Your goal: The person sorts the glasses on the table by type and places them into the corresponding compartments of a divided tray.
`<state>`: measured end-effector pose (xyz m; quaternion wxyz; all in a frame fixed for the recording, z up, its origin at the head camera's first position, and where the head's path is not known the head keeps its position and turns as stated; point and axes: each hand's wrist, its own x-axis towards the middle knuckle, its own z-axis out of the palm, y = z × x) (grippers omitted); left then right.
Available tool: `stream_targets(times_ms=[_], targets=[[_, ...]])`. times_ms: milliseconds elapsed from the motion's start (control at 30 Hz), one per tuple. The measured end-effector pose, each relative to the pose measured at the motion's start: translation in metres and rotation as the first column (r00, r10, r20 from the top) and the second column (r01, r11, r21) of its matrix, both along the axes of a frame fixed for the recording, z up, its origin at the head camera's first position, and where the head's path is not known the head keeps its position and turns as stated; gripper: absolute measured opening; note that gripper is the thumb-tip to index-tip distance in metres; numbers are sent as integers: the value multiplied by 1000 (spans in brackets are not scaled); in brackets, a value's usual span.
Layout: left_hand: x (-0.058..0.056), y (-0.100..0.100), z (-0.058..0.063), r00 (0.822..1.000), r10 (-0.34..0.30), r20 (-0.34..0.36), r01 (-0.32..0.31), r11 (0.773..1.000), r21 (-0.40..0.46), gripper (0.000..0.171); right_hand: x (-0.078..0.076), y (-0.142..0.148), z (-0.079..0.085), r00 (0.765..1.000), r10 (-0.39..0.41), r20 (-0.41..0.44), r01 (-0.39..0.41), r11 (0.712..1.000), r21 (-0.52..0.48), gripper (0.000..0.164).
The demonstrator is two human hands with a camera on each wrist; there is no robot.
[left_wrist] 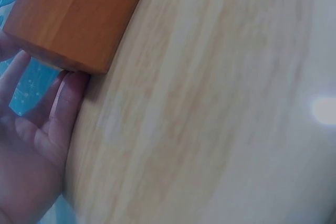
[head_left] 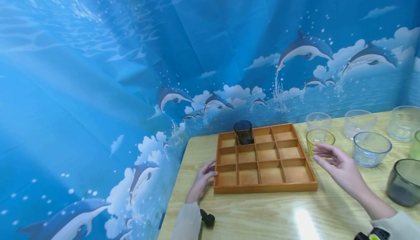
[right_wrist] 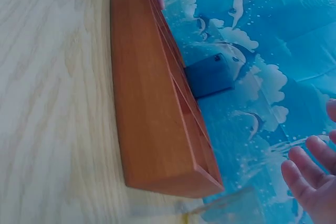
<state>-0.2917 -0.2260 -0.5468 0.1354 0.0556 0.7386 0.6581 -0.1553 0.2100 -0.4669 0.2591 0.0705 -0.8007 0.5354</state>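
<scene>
A shallow wooden tray (head_left: 265, 188), split into several square compartments, sits on the table. One dark tinted glass (head_left: 243, 132) stands in its back row, second compartment from the left. My left hand (head_left: 201, 181) rests against the tray's left side, fingertips at the wood; in the left wrist view its fairly straight fingers (left_wrist: 68, 98) touch around the tray's near corner. To the right of the tray, my right hand (head_left: 341, 170) hovers with fingers loosely extended and nothing held. Just beyond its fingertips stands a yellow-tinted glass (head_left: 319, 132), partly hidden by the hand.
More glasses stand at the right: clear ones (head_left: 359, 123) at the back, a blue-tinted one (head_left: 371, 150), a dark one (head_left: 405, 185) near the front and a green one (head_left: 416, 147) at the edge of view. A dolphin-print curtain (head_left: 210, 50) hangs behind the table (head_left: 262, 214).
</scene>
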Motion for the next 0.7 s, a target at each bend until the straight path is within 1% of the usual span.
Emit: stream_targets(times_ms=[133,267,400,500,567,633,667,700], targets=[[-1,1,0,1000,9,6,-9,1000,1,51,8,9,3,999,-5,-39,5,1000,10,41],[-1,1,0,1000,12,9,-12,1000,8,51,16,18,8,998,-19,-56,20,999,28,41],[0,1,0,1000,1,-2,-1,1000,4,51,25,28,11,995,-78,-56,81,994,68,42],[2,1,0,1000,-7,-2,7,1000,6,51,32,36,11,991,-128,-49,133,986,106,44],[3,2,3,1000,-15,3,15,1000,14,52,36,42,11,988,-148,-47,152,982,114,45],[5,3,9,1000,-22,6,21,1000,20,52,40,47,11,984,-165,-66,171,980,103,45],[7,4,13,1000,-26,6,26,999,23,53,41,49,11,981,-167,-94,175,981,83,46],[9,5,17,1000,-27,6,27,999,23,53,41,51,10,977,-160,-143,169,984,51,46]])
